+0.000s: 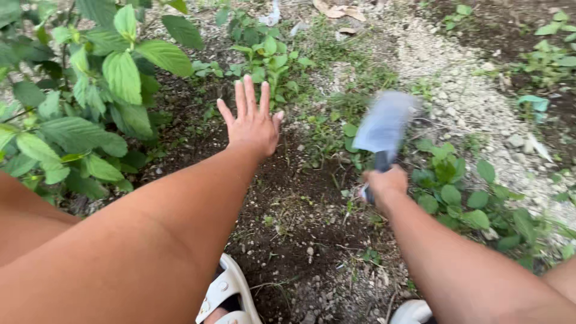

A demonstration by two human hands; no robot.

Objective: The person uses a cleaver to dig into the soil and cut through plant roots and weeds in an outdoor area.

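One view only, from your head, looking down past both forearms at a patch of dark soil [288, 210].

Your right hand [384, 187] is nearer to you and closed in a fist around the dark handle of a trowel [384, 129]. The grey blade is blurred with motion, so its edge is hard to read, but its long axis runs up and slightly to the right from your fist, away from you, with the blade above the low weeds [336, 135] at the edge of the bare earth. Whether the tip touches the ground you cannot tell from this angle.

Your left hand [252, 123] is stretched farther out, palm down, fingers [249, 96] spread wide and holding nothing. It hovers over or rests lightly on the soil; contact is not clear. It lies to the left of the blade, well apart from it, with the strip of weeds between the two. So the blade points forward beside your open hand, not toward it.

A leafy bush [90, 96] crowds the left side, just beside your left forearm. Small round-leaved plants [456, 192] sit to the right of your fist, and pale gravel [468, 90] runs beyond them. Two light sandals [231, 297] show at the bottom edge, on either side of the bare patch.
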